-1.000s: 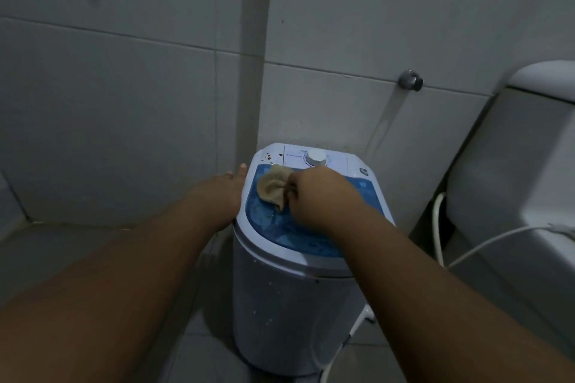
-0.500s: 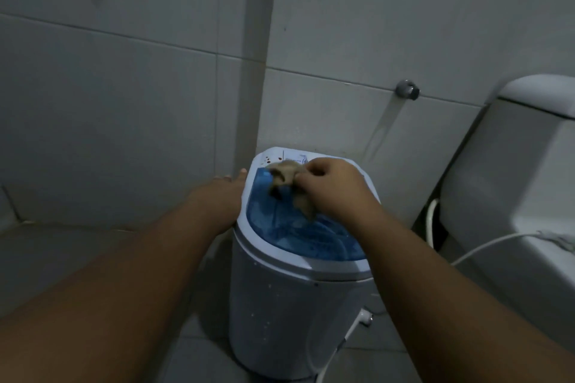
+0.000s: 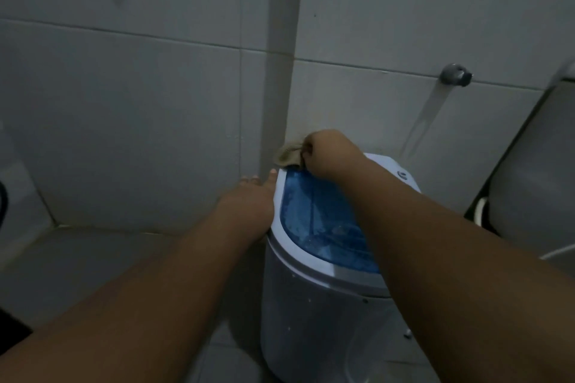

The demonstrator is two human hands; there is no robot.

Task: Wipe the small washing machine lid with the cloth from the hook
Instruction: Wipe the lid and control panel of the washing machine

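Grey glossy wall tiles (image 3: pixel 130 121), dim room. Round white washer — translucent blue lid (image 3: pixel 314 221). Right hand (image 3: pixel 326 152) fisted round crumpled beige cloth (image 3: pixel 287 155) at lid's 11 o'clock; left hand (image 3: pixel 249 202) fingers spread flat on rim, 9 o'clock.

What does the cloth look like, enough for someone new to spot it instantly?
Find the small white washing machine standing against the tiled wall, topped by a translucent blue lid. At the lid's far left corner, the right hand is closed around a small bunched cloth. It is the only beige, soft, crumpled thing there; everything around it is hard, white, grey or blue.
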